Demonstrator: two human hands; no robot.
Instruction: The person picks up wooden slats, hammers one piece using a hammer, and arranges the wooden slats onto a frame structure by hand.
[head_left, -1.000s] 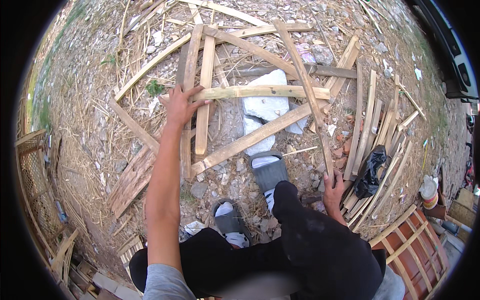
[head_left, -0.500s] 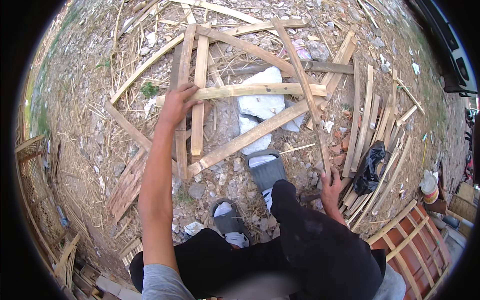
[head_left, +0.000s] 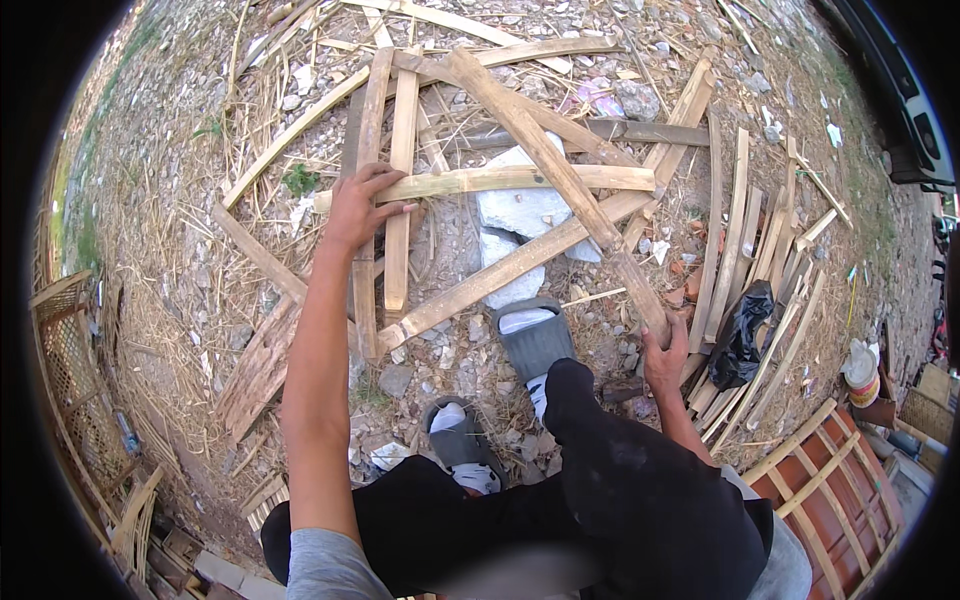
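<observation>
My left hand (head_left: pixel 362 206) is closed around a long upright bamboo slat (head_left: pixel 368 130) where a horizontal slat (head_left: pixel 520 179) crosses it. My right hand (head_left: pixel 665 352) grips the near end of a long diagonal slat (head_left: pixel 550 160) that runs up and left across the pile. Another diagonal slat (head_left: pixel 520 265) lies under these, over a broken white block (head_left: pixel 520 215) on the gravel. My two feet in grey slippers (head_left: pixel 535 340) stand just below the crossed slats.
More split bamboo strips (head_left: pixel 755 240) lie fanned out at the right beside a black plastic bag (head_left: pixel 742 330). A red wooden frame (head_left: pixel 830 490) sits at lower right. A woven bamboo panel (head_left: pixel 75 370) stands at the left. Stones and dry straw cover the ground.
My left hand has closed more firmly on the upright slat near the crossing. The right hand stays on the diagonal slat's end. The view has shifted slightly.
</observation>
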